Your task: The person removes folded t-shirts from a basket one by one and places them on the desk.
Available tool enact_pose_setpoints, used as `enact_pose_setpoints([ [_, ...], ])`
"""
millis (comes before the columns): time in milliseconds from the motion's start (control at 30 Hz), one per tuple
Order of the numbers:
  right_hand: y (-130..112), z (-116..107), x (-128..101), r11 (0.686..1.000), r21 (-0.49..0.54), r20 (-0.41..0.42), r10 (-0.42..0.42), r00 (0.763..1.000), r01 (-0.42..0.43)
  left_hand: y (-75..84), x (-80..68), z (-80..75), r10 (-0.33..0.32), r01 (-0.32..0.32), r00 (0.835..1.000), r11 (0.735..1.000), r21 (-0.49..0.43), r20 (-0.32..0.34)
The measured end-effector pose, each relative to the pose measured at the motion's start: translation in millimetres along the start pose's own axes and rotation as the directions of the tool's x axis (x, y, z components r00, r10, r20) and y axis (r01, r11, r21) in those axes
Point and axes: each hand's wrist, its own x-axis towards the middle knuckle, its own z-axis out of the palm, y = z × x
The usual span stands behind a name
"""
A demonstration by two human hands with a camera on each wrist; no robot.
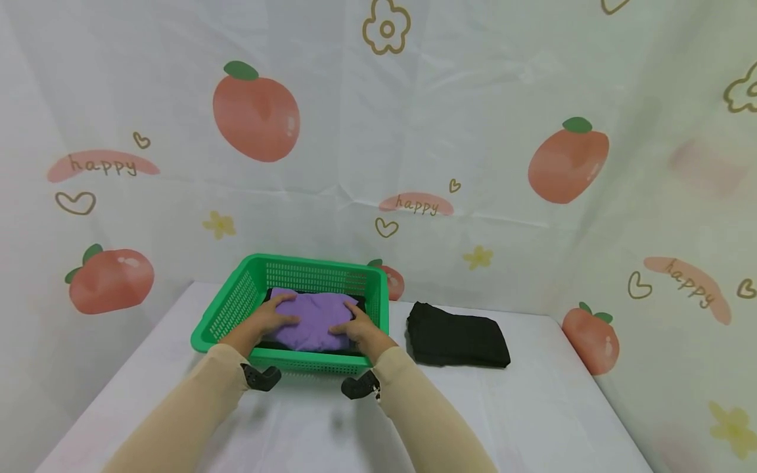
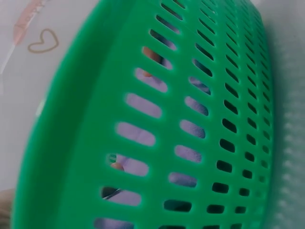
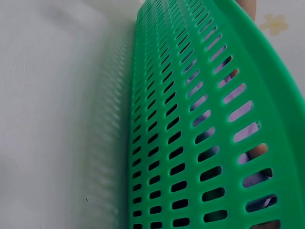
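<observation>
A green slotted basket (image 1: 236, 309) stands on the white table, a little left of centre. Inside lies a folded purple cloth (image 1: 313, 322) on top of a dark one. My left hand (image 1: 273, 317) rests flat on the cloth's left part and my right hand (image 1: 355, 328) on its right part, fingers stretched over the fabric. Both wrist views are filled by the basket's outer wall (image 2: 190, 119) (image 3: 181, 143), with purple cloth and bits of fingers showing through the slots.
A folded black garment (image 1: 458, 336) lies on the table just right of the basket. Fruit-printed curtain walls close in the table at the back and both sides. Bare white tabletop (image 1: 532, 420) stretches in front.
</observation>
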Motion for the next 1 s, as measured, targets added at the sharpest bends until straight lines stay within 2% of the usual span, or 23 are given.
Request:
enact_pose_setpoints([
  [367,2,-3,5,0.997,0.083,0.005,0.008,1.000,-0.008,7.1,1.1,1.9,0.008,-0.010,0.999,0.999,-0.031,-0.047],
  [633,-2,-2,7,0.988,0.149,-0.017,-0.025,1.000,0.027,9.1,1.0,-2.9,-0.002,-0.001,0.996,0.999,-0.034,-0.092],
  [767,-4,-4,4,0.975,0.220,-0.015,-0.031,0.999,0.033,8.5,-0.9,-7.5,0.012,-0.017,0.996,0.998,-0.056,-0.091],
  [1000,-7,-9,-4,0.938,0.343,0.054,-0.062,0.997,0.040,3.9,-8.3,-17.6,0.031,-0.039,0.997,0.994,-0.098,-0.076],
])
